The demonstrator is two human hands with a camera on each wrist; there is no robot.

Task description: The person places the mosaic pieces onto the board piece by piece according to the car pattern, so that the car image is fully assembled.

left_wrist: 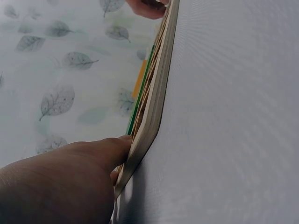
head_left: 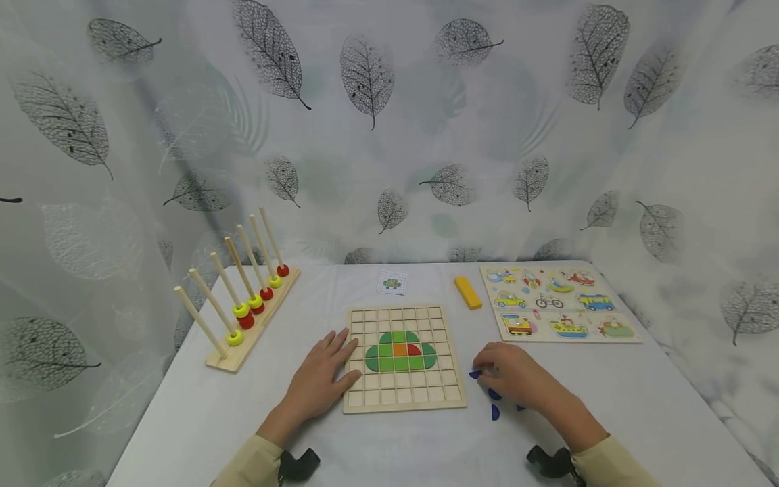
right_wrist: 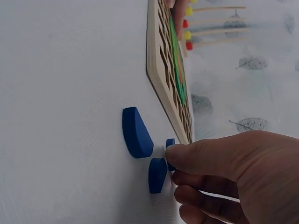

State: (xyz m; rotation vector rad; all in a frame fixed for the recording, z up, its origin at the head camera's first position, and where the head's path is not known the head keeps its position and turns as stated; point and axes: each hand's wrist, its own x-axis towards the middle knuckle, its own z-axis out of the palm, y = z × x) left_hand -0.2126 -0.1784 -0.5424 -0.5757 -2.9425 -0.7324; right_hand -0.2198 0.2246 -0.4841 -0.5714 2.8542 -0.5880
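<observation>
A wooden grid board [head_left: 404, 406] lies on the white table with green tiles [head_left: 386, 363], an orange square tile [head_left: 399, 350] and a red rounded tile [head_left: 414, 350] set in its middle. My left hand [head_left: 321, 380] rests along the board's left edge, fingers spread, thumb on the rim. To the right of the board, my right hand [head_left: 517, 373] pinches a small blue piece [right_wrist: 170, 142] between thumb and fingers, partly hidden by the thumb. Other blue half-round pieces [head_left: 495, 411] lie on the table below and beside that hand.
A peg rack [head_left: 268, 331] with red and yellow rings stands at the left. Behind the board lie a small pattern card [head_left: 392, 283] and a yellow block [head_left: 468, 293]. A vehicle picture puzzle [head_left: 556, 311] lies at the back right. A leaf-print curtain [head_left: 414, 135] hangs behind the table.
</observation>
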